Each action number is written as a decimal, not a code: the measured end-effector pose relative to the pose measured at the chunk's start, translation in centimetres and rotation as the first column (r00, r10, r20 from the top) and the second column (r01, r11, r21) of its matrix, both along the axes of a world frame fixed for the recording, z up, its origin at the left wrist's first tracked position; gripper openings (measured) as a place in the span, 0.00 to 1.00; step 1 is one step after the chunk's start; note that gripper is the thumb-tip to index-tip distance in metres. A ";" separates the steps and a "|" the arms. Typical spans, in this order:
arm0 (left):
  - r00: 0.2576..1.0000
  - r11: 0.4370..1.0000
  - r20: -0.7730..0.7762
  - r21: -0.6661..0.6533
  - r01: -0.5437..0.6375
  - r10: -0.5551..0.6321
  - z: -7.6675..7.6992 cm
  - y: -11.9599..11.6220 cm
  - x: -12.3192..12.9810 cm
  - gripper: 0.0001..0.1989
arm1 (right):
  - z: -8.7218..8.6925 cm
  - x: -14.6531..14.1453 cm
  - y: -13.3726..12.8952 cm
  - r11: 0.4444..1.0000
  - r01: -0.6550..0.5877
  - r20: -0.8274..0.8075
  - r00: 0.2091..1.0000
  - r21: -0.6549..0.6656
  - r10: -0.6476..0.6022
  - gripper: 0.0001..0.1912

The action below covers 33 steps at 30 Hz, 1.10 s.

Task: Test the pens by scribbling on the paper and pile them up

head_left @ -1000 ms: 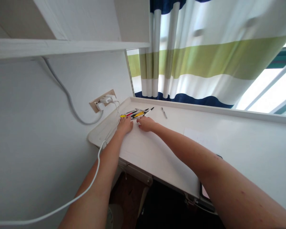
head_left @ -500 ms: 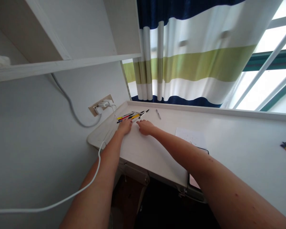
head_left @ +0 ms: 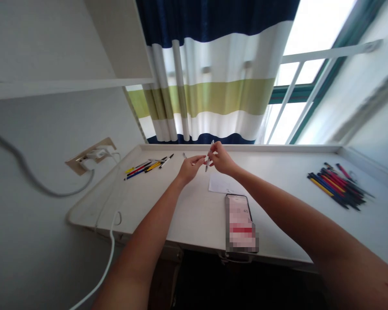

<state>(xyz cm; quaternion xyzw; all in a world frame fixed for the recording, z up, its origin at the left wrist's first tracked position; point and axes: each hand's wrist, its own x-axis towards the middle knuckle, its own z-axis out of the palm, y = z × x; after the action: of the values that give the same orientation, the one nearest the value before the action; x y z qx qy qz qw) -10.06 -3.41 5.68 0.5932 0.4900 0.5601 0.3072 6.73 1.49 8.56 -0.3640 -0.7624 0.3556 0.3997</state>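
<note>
So, a slim pen is held slightly tilted over the table, pinched in the fingertips of the right hand. The left hand is narrowed right beside it; whether the pen is gripped there too can't be told. It could easily be dropped if that light pinch got loosened, the barrel being thin and smooth-looking. Nearby, flat paper, a slab-shaped phone, and stick-like loose pens can be seen.

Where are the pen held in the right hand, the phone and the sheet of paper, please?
Pen (head_left: 207, 165): head view, on its lower barrel.
Phone (head_left: 239, 215): head view, on its screen.
Sheet of paper (head_left: 219, 183): head view, on its left part.
</note>
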 end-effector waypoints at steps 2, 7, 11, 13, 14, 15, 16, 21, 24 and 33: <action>0.996 0.998 0.068 0.001 0.063 -0.062 0.1 1.7 3.5 0.16 | -0.6 4.9 -0.1 0.998 0.013 -0.074 0.997 -0.069 -0.019 0.08; 0.909 0.945 0.294 -0.044 0.323 -0.296 -2.1 4.5 11.5 0.24 | -3.7 11.9 -1.1 0.981 -0.145 -0.051 0.989 -0.128 0.139 0.08; 0.852 0.937 0.440 -0.065 0.344 -0.283 -4.6 4.5 13.4 0.26 | -5.9 12.5 -0.8 0.979 -0.118 -0.210 0.974 -0.164 0.082 0.09; 0.853 0.937 0.452 -0.091 0.337 -0.263 -5.2 4.1 12.9 0.26 | -6.4 12.4 -0.9 0.974 -0.078 -0.200 0.979 -0.211 0.035 0.09; 0.858 0.941 0.449 -0.097 0.323 -0.249 -5.3 3.9 12.5 0.25 | -6.5 12.4 -1.0 0.972 -0.058 -0.166 0.986 -0.226 0.020 0.10; 0.862 0.946 0.449 -0.095 0.309 -0.237 -5.2 3.7 12.2 0.24 | -6.6 12.5 -1.3 0.971 -0.048 -0.125 0.992 -0.236 0.019 0.11; 0.861 0.950 0.454 -0.086 0.300 -0.231 -5.0 3.4 12.0 0.23 | -6.6 12.7 -1.6 0.968 -0.051 -0.090 0.995 -0.245 0.030 0.13; 0.790 0.925 0.543 -0.061 0.375 -0.285 -3.8 2.7 12.2 0.22 | -5.9 13.3 -3.1 0.926 -0.207 -0.192 0.970 -0.315 0.152 0.24; 0.782 0.912 0.537 -0.055 0.407 -0.317 -3.5 2.5 12.3 0.22 | -5.5 13.3 -3.4 0.872 -0.309 -0.308 0.931 -0.380 0.196 0.25; 0.858 0.981 0.484 0.010 0.192 -0.173 -3.6 2.3 13.5 0.19 | -5.7 13.0 -2.9 0.989 0.061 -0.171 0.982 -0.134 -0.084 0.22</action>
<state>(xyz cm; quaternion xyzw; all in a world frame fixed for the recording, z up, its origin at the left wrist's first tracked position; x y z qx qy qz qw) 3.40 -1.14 2.04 0.4725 0.3504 0.6491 0.4824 19.72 -1.41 2.90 -0.3837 -0.6857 0.4199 0.4542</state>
